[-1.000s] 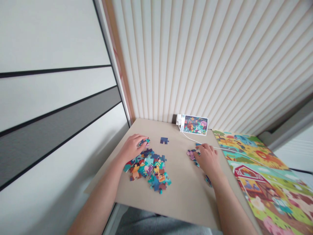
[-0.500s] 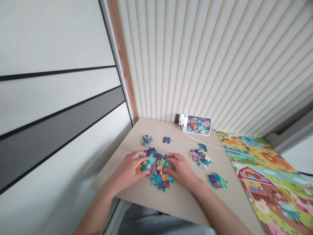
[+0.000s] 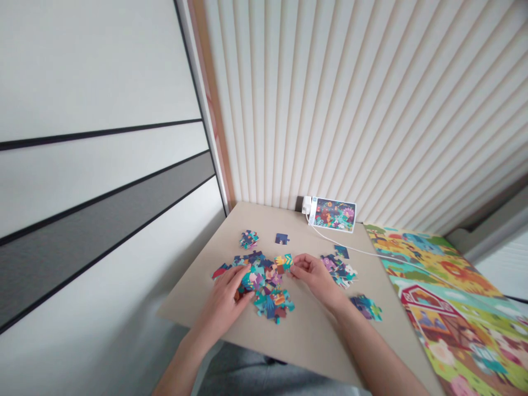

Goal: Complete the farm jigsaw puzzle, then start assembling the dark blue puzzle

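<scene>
A heap of colourful jigsaw pieces point(image 3: 270, 302) lies on the table near its front. My left hand point(image 3: 226, 294) rests at the heap's left side, thumb and fingers apart, fingertips touching pieces there. Between the thumb and fingertips of my right hand point(image 3: 315, 278) is a puzzle piece point(image 3: 284, 262) with teal and yellow on it, held at the heap's upper right. Its right edge is hidden by my fingertips.
Behind the heap are a small stack of pieces point(image 3: 249, 238) and a single dark blue piece point(image 3: 282, 238). More pieces point(image 3: 342, 269) and another cluster point(image 3: 366, 307) lie right. A picture card point(image 3: 335, 213) leans by a white charger point(image 3: 306, 204); its cable point(image 3: 350, 248) crosses toward illustrated sheets point(image 3: 466, 330).
My right hand has picked up a puzzle piece and moved slightly right with it. My left hand has shifted right and down, uncovering a red and blue piece at the heap's left edge.
</scene>
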The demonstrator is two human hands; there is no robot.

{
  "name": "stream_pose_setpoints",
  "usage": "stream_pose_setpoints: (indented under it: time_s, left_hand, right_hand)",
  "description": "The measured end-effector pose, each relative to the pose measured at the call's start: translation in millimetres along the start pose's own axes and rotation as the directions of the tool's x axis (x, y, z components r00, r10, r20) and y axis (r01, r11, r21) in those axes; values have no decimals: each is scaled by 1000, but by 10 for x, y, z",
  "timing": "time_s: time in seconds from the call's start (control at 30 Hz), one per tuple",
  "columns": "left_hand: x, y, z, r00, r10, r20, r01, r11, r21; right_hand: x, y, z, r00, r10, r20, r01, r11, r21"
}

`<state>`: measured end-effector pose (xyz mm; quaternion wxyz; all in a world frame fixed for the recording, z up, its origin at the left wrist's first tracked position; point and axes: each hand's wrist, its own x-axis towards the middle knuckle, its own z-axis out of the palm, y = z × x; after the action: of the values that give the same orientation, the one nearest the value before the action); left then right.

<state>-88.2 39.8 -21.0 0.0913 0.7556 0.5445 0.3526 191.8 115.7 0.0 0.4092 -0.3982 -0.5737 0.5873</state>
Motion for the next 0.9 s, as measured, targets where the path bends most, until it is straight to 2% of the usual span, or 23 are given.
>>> stream_pose_setpoints:
  time_s: [0.1,0.23,0.33,0.4,0.47,0.57,0.63,0.67,0.8,0.9]
  left_hand:
    - [71,128,24,997,-33,-74,27,997,-72]
    - [170,320,103,986,-52,-157,25,986,-165]
    - [198,442,188,985,-72,-159,31,969,-243]
    - [199,518,233,987,-100,-123,53,940,-337]
    - [196,591,257,988,-148,-52,105,872,-479]
    - [199,674,257,966,-242,92,234,666,-708]
    - [205,696,246,946,-272,174,300,543,-784]
    - [209,695,238,940,-280,195,319,519,-793]
    - [270,575,167,935,-307,178,334,590,-735]
    - [457,324,61,932,-355,70,309,680,-665]
  right_hand:
    - [-30,-66,19,998,34,46,-39,990,133]
    - [-68,-131,66,997,26,78,-39,985,171]
    - [-75,-134,108,996,10,90,-23,989,147]
    - [-75,-118,135,995,2,101,-16,990,139]
    - [-75,-101,156,995,-10,101,-4,991,131]
    - [-83,-96,181,995,-20,93,8,993,120]
    - [-95,-110,197,995,-18,100,6,993,115]
    - [-102,-120,205,994,-16,111,4,994,112]
    - [-140,-158,223,987,-41,155,39,999,14]
    - [-183,-189,204,986,-104,129,135,956,-262]
